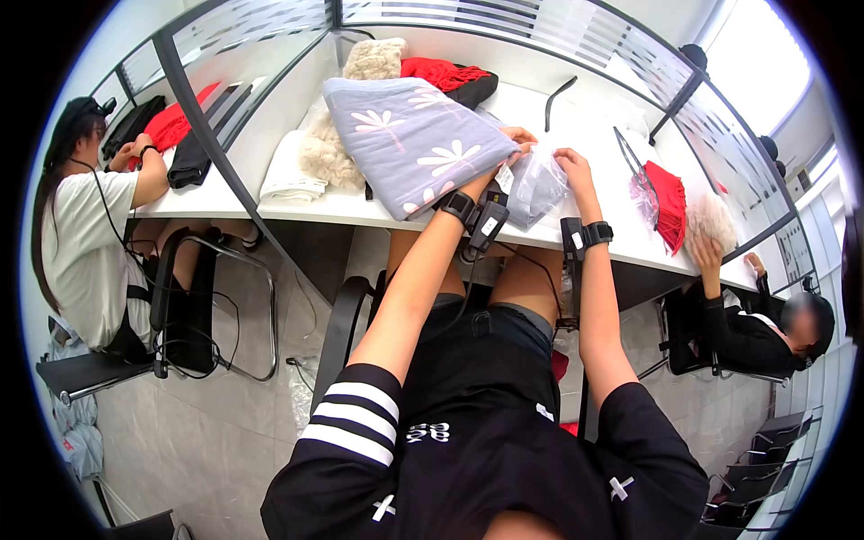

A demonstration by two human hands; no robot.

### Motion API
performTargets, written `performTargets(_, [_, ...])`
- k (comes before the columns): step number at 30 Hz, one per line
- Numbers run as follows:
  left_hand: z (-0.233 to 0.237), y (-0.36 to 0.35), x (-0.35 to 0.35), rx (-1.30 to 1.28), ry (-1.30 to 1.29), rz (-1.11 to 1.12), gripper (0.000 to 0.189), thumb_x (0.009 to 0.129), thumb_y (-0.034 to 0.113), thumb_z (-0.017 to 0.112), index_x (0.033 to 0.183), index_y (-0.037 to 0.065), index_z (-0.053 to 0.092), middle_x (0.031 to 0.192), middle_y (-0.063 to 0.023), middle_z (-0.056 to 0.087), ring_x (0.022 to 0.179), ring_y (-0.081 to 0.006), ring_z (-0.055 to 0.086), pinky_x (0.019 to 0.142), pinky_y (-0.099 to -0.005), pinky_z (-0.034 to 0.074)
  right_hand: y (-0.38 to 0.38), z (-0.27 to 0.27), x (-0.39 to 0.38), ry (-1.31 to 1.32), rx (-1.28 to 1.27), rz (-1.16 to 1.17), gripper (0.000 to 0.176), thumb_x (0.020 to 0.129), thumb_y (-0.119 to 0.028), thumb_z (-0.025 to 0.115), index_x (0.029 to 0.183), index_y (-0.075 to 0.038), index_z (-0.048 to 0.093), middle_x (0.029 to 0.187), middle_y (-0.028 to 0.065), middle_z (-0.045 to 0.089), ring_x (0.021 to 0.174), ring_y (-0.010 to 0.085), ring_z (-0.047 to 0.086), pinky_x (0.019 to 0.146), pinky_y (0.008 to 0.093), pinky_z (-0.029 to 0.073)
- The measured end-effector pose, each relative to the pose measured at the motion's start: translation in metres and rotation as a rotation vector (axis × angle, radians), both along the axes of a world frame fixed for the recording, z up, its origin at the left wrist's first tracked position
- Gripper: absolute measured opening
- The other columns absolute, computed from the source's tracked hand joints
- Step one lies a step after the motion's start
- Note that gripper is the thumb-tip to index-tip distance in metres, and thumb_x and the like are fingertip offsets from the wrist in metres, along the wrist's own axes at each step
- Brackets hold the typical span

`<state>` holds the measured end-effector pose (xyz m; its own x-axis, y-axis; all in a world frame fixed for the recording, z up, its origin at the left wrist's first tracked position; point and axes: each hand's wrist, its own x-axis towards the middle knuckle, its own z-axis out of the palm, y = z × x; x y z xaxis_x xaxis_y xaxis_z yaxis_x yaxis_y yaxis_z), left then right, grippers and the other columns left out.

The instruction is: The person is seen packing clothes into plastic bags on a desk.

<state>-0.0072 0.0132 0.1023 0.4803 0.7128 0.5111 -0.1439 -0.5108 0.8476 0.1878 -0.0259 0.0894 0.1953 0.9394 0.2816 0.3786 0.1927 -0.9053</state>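
Observation:
My left hand (518, 142) is closed at the top edge of a clear plastic bag (545, 175), by the right corner of a folded lavender cloth (396, 135) with white flowers. The left wrist crosses the lower edge of this cloth. On the bag's other side, my right hand (573, 166) pinches its rim between thumb and fingers. Greyish-lavender material shows through the bag, which hangs at the table's front edge. A small white tag (505, 177) lies beside the bag, below my left hand.
Behind the cloth lie beige fluffy pieces (373, 59), a red fringed cloth (443, 72) and a black item (474, 90). Folded white cloth (292, 169) sits left. A black strap (560, 101) lies at the back. People sit on both sides, beyond the partitions (193, 103).

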Motion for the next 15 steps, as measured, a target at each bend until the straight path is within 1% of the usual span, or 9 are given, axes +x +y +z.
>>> performTargets(3, [0.000, -0.002, -0.001, -0.028, -0.016, -0.013, 0.020, 0.075, 0.017, 0.058, 0.088, 0.002, 0.057, 0.071, -0.0037, 0.058, 0.059, -0.0075, 0.048, 0.052, -0.0198, 0.040, 0.000, 0.000, 0.000, -0.015, 0.012, -0.002, 0.016, 0.074, -0.007, 0.049, 0.085, 0.001, 0.057, 0.075, 0.0028, 0.056, 0.067, 0.0083, 0.050, 0.061, 0.0179, 0.039])
performTargets(5, [-0.003, 0.002, -0.001, -0.066, -0.029, -0.070, 0.021, 0.075, 0.017, 0.057, 0.090, 0.002, 0.056, 0.070, -0.0031, 0.057, 0.058, -0.0073, 0.047, 0.051, -0.0194, 0.039, -0.002, 0.002, -0.002, -0.033, 0.018, -0.014, 0.015, 0.074, -0.007, 0.049, 0.085, 0.001, 0.057, 0.075, 0.0026, 0.056, 0.068, 0.0085, 0.050, 0.062, 0.0184, 0.039])
performTargets(9, [-0.013, 0.010, 0.003, -0.005, -0.037, -0.077, 0.021, 0.075, 0.016, 0.057, 0.091, 0.002, 0.055, 0.068, -0.0023, 0.055, 0.057, -0.0071, 0.046, 0.049, -0.0193, 0.038, 0.000, 0.000, 0.000, -0.040, 0.020, -0.009, 0.015, 0.074, -0.007, 0.049, 0.085, 0.001, 0.057, 0.076, 0.0026, 0.056, 0.068, 0.0087, 0.050, 0.063, 0.0186, 0.039])
performTargets(11, [-0.015, 0.012, 0.004, -0.011, -0.063, -0.097, 0.022, 0.075, 0.017, 0.057, 0.091, 0.002, 0.055, 0.068, -0.0022, 0.055, 0.057, -0.0068, 0.046, 0.049, -0.0191, 0.037, 0.000, 0.000, -0.001, -0.019, 0.037, -0.014, 0.014, 0.074, -0.006, 0.050, 0.083, 0.000, 0.059, 0.074, 0.0032, 0.058, 0.067, 0.0097, 0.050, 0.063, 0.0206, 0.040])
performTargets(15, [-0.001, -0.001, -0.004, -0.030, -0.010, -0.065, 0.022, 0.075, 0.016, 0.057, 0.092, 0.001, 0.055, 0.068, -0.0018, 0.055, 0.057, -0.0057, 0.045, 0.048, -0.0188, 0.036, 0.001, -0.002, 0.001, -0.022, 0.032, -0.023, 0.014, 0.074, -0.006, 0.050, 0.083, 0.000, 0.059, 0.074, 0.0029, 0.058, 0.067, 0.0096, 0.050, 0.063, 0.0205, 0.040])
